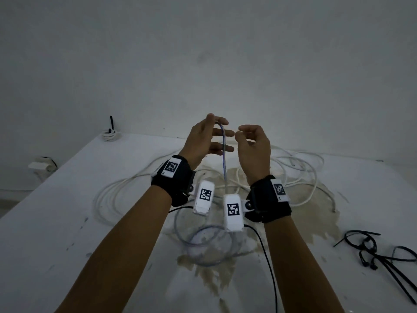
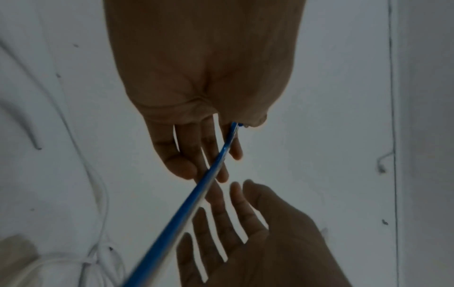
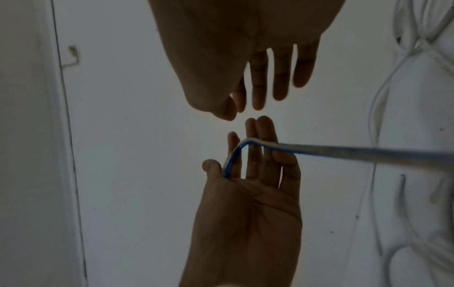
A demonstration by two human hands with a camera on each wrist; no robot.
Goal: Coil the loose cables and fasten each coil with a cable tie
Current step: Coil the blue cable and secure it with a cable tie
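The left hand (image 1: 204, 138), raised above the table (image 1: 67, 222), pins the blue cable (image 1: 223, 152) between thumb and forefinger base; its 4 fingers are straight and spread. From that pinch the cable arches over the fingers, then drops toward 6 o'clock into a loose loop on the table. At 3 o'clock, just beside, the right hand (image 1: 253, 146) holds nothing, fingers loosely curled. White cables (image 1: 300, 175) sprawl behind; black cable ties (image 1: 379, 256) lie at 4 o'clock.

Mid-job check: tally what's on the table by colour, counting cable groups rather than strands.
Thin blue cable, end held in the left hand: 1
Loose white cable tangle: 1
White cable coil at the far corner: 1
Black cable tie pile: 1
Total: 4
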